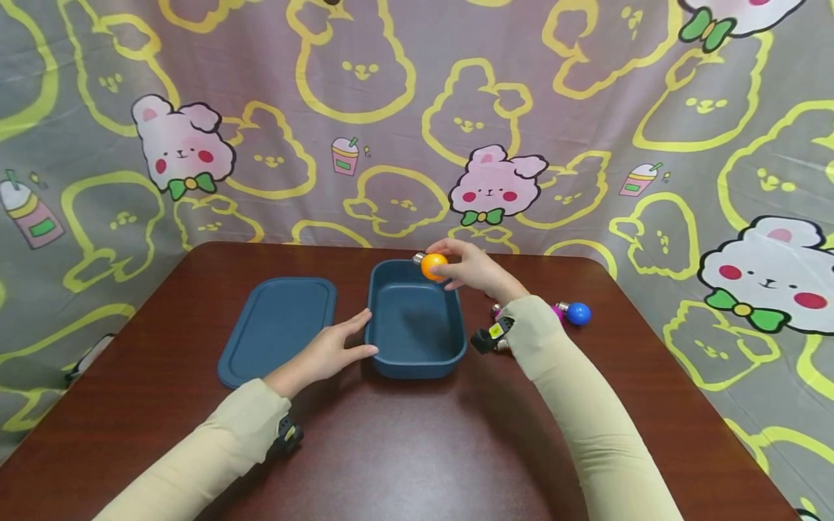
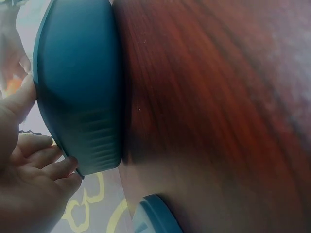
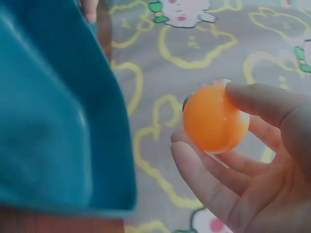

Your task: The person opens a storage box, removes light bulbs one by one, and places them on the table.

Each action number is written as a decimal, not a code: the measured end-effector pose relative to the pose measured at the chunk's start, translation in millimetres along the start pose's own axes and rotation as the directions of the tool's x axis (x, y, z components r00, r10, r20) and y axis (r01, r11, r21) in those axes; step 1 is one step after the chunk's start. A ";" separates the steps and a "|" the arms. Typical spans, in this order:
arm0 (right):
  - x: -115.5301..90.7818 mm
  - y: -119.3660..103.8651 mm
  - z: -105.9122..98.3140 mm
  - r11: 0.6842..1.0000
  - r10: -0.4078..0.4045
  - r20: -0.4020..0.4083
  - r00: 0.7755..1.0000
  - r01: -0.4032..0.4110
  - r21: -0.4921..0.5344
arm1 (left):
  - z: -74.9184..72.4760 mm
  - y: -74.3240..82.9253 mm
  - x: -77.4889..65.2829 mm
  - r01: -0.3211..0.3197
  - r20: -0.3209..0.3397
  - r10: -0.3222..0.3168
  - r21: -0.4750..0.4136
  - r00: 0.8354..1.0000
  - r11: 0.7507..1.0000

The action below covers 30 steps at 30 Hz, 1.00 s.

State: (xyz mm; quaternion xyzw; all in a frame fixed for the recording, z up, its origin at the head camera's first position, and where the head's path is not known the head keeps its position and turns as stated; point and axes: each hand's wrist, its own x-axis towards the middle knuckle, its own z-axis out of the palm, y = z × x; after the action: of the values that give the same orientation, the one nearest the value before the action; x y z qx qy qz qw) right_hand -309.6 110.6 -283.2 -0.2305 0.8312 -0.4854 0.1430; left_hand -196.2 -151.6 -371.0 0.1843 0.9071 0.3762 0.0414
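My right hand (image 1: pixel 472 268) pinches an orange light bulb (image 1: pixel 434 267) by its round globe, over the far right part of a dark blue rectangular box (image 1: pixel 417 370). The bulb's metal screw base points left in the head view. In the right wrist view the orange bulb (image 3: pixel 214 120) sits between thumb and fingers, beside the box wall (image 3: pixel 109 145). My left hand (image 1: pixel 331 352) rests against the box's left side, thumb and fingers spread and touching its rim (image 2: pixel 43 92). The inside of the box shows a bare floor in the head view.
A flat blue lid (image 1: pixel 280 329) lies left of the box. Right of it, partly hidden behind my right sleeve, are a blue bulb (image 1: pixel 578 314), a pink bulb (image 1: pixel 557 311) and other screw bases. A patterned curtain (image 1: pixel 391 145) hangs behind the brown table (image 1: pixel 404 449).
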 end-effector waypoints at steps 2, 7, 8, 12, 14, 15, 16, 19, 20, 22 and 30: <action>-10.7 1.5 -8.7 1.000 -0.015 -0.038 0.999 0.015 0.007 | 0.0 -0.2 -0.3 -0.007 -0.002 0.007 0.003 1.000 1.000; -40.4 11.0 -34.1 0.999 -0.023 -0.103 0.994 0.027 0.039 | 0.4 -0.8 -0.9 -0.013 0.002 0.013 0.002 1.000 1.000; -46.3 13.8 -39.7 0.999 -0.020 -0.118 0.993 0.024 0.031 | 0.5 -0.7 -0.8 -0.012 0.003 0.012 0.002 1.000 1.000; -67.9 27.5 -61.2 1.000 -0.004 -0.179 0.984 0.004 -0.005 | 1.0 -0.8 -0.2 -0.011 -0.003 0.011 0.007 1.000 1.000; -77.7 35.7 -69.9 1.000 0.008 -0.207 0.978 -0.012 -0.015 | 1.2 -1.0 -0.2 -0.011 -0.006 0.011 0.009 1.000 1.000; -82.1 40.1 -73.6 1.000 0.015 -0.217 0.976 -0.018 -0.013 | 1.2 -1.1 -0.3 -0.009 -0.008 0.009 0.009 1.000 1.000; -86.2 44.7 -76.7 1.000 0.022 -0.229 0.973 -0.026 -0.012 | 1.0 -0.6 -0.2 -0.006 -0.008 0.006 0.006 1.000 1.000; -97.2 58.9 -82.9 0.998 0.036 -0.258 0.965 -0.046 -0.033 | 0.7 0.2 -0.3 0.002 -0.004 -0.002 0.003 1.000 1.000; -100.4 63.7 -84.2 0.998 0.038 -0.263 0.964 -0.052 -0.044 | 0.7 0.3 -0.3 0.004 -0.003 -0.004 0.003 1.000 1.000; -105.9 73.5 -85.6 0.991 0.031 -0.282 0.959 -0.065 -0.113 | 0.7 0.4 -0.3 0.008 -0.002 -0.008 0.002 1.000 1.000; -120.9 109.7 -82.0 0.980 0.065 -0.254 0.965 -0.110 -0.168 | 1.4 -0.5 0.4 0.016 0.000 -0.016 0.000 1.000 1.000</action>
State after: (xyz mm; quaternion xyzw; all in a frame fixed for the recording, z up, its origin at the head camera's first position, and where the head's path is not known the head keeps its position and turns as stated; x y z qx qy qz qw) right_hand -271.1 280.9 -337.3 -0.1432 0.8924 -0.4262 0.0384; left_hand -196.4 -150.8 -372.3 0.1771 0.9085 0.3760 0.0443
